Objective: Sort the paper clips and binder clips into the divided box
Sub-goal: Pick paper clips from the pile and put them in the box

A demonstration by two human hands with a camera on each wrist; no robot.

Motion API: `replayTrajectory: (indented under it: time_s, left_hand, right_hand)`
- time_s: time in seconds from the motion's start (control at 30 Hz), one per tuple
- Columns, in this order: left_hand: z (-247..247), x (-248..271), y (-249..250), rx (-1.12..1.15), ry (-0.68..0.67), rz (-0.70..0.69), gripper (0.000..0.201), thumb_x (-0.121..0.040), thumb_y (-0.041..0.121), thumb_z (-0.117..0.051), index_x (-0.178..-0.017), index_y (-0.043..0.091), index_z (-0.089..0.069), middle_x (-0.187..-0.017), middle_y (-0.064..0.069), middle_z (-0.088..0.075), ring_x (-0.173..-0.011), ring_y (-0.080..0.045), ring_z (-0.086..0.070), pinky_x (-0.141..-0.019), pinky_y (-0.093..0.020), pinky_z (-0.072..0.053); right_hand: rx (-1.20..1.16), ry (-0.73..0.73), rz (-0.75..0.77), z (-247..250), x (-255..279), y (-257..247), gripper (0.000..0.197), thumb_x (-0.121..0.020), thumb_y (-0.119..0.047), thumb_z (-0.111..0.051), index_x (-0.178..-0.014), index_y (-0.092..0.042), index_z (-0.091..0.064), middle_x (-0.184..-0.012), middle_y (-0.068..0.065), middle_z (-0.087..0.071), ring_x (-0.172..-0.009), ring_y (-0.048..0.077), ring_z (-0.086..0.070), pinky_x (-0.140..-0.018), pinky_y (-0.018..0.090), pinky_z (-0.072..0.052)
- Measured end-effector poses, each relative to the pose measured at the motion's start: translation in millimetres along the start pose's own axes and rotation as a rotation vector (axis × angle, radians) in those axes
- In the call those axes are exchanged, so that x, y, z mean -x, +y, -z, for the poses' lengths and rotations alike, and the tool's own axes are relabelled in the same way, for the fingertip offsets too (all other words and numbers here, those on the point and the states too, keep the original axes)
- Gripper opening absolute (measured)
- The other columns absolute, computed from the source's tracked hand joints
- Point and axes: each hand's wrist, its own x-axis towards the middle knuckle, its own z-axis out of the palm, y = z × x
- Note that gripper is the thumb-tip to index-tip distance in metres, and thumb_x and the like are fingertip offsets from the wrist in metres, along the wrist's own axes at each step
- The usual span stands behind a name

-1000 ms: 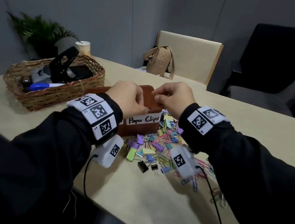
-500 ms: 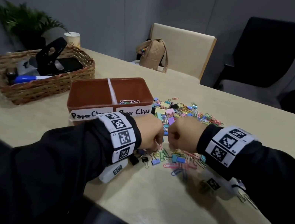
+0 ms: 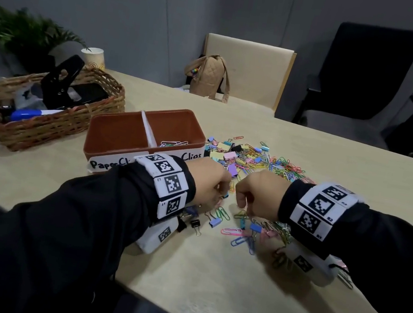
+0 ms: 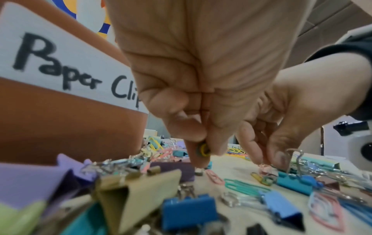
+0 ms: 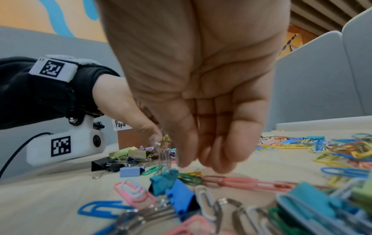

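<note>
The brown divided box carries white handwritten labels on its front wall: the left label reads "Paper Cl", the rest hidden behind a wrist; the right label shows "Clips". In the left wrist view one label reads "Paper Clip". The wristbands' small print is too small to read

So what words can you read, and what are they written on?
"Paper Clip", cut off by the left hand: white label on the brown box.
"Clips": second label on the box's right half.
Small codes on the wristband tags: too small to read.
</note>
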Motion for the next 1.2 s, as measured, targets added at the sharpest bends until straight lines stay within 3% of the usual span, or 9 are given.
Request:
replayTrajectory:
  time_s: [0.07,0.23,0.43,0.6,0.73,0.83,0.93,1.07,1.2]
  left_hand:
    - [-1.2,-1.4,3.2,-0.018,-0.019,-0.029,0.029,-0.089,0.009,-0.049,-0.111,0.024,-0.062,-0.104,0.001,-0.063,-0.098,-0.019,-0.058,-0.079,-0.027,-0.047]
    - [-1.6,-4.0,10.7,-0.054,-0.092,-0.125,0.026,-0.087,0.006,-0.057,-0.101,0.021,-0.074,-0.099,0.004,-0.071,-0.093,-0.013,-0.063,-0.078,-0.022,-0.046]
    - [-6.4,-5.5,15.9,-0.104,-0.076,-0.159,0.018,-0.084,0.030,-0.069,-0.092,0.014,-0.076,-0.087,0.000,-0.072,-0.082,-0.017,-0.064,-0.068,-0.023,-0.046]
    - [-9.5,-6.4,18.7,-0.086,-0.087,-0.147,0.030,-0.079,0.037,-0.075,-0.101,0.017,-0.074,-0.094,0.001,-0.071,-0.087,-0.017,-0.063,-0.077,-0.028,-0.051]
    - [-8.9,-6.2,22.5,-0.112,-0.068,-0.185,0.021,-0.086,0.025,-0.066,-0.103,0.016,-0.074,-0.098,0.002,-0.072,-0.092,-0.017,-0.064,-0.080,-0.025,-0.049]
    - [-6.4,-5.1,16.0,-0.073,-0.051,-0.189,0.023,-0.090,0.015,-0.058,-0.107,0.016,-0.074,-0.103,0.004,-0.072,-0.096,-0.014,-0.063,-0.081,-0.019,-0.043]
    - [-4.7,-2.0,11.5,-0.079,-0.077,-0.206,0.025,-0.088,0.023,-0.065,-0.112,0.019,-0.072,-0.106,0.006,-0.071,-0.096,-0.010,-0.062,-0.075,-0.014,-0.039]
    - [-6.9,-0.6,13.9,-0.102,-0.114,-0.191,0.026,-0.085,0.029,-0.069,-0.109,0.019,-0.072,-0.102,0.005,-0.071,-0.086,-0.008,-0.059,-0.070,-0.016,-0.040]
    - [-8.2,-3.6,15.3,-0.066,-0.057,-0.163,0.018,-0.089,0.025,-0.063,-0.101,0.018,-0.074,-0.096,0.004,-0.071,-0.083,-0.009,-0.059,-0.073,-0.020,-0.046]
  right_hand:
    - [0.017,-0.021,-0.005,-0.2,-0.8,1.0,0.025,-0.081,-0.003,-0.064,-0.101,-0.016,-0.069,-0.085,-0.002,-0.062,-0.081,0.015,-0.052,-0.080,0.027,-0.049]
    - [0.048,-0.095,-0.002,-3.2,0.6,7.2,0.041,-0.075,-0.020,-0.078,-0.114,-0.024,-0.064,-0.104,-0.002,-0.066,-0.085,0.016,-0.053,-0.080,0.028,-0.047]
    - [0.051,-0.055,0.029,-7.5,7.9,9.1,0.041,-0.076,-0.025,-0.076,-0.116,-0.025,-0.065,-0.098,-0.006,-0.066,-0.079,0.011,-0.049,-0.077,0.025,-0.046]
    - [0.042,-0.032,-0.021,-9.9,7.5,8.4,0.024,-0.078,-0.017,-0.074,-0.102,-0.016,-0.071,-0.092,-0.002,-0.068,-0.085,0.016,-0.057,-0.078,0.028,-0.050]
    - [0.056,-0.022,-0.021,-10.3,6.6,8.4,0.012,-0.079,-0.004,-0.065,-0.083,-0.012,-0.072,-0.084,0.000,-0.071,-0.081,0.018,-0.061,-0.078,0.032,-0.054]
    - [0.050,-0.014,-0.019,-7.1,10.3,14.4,0.017,-0.082,-0.005,-0.063,-0.094,-0.013,-0.073,-0.091,-0.001,-0.072,-0.089,0.016,-0.063,-0.079,0.025,-0.051]
    - [0.089,-0.043,-0.022,-4.8,13.8,23.1,0.026,-0.079,-0.019,-0.074,-0.105,-0.018,-0.072,-0.100,-0.003,-0.070,-0.096,0.016,-0.063,-0.074,0.019,-0.043]
    - [0.157,-0.104,-0.010,-6.8,17.0,25.5,0.037,-0.073,-0.029,-0.079,-0.108,-0.021,-0.070,-0.102,-0.003,-0.069,-0.095,0.017,-0.062,-0.074,0.022,-0.046]
    - [0.131,-0.036,0.026,-10.2,18.0,25.4,0.027,-0.082,-0.021,-0.070,-0.109,-0.020,-0.069,-0.102,-0.002,-0.069,-0.098,0.018,-0.061,-0.078,0.024,-0.046]
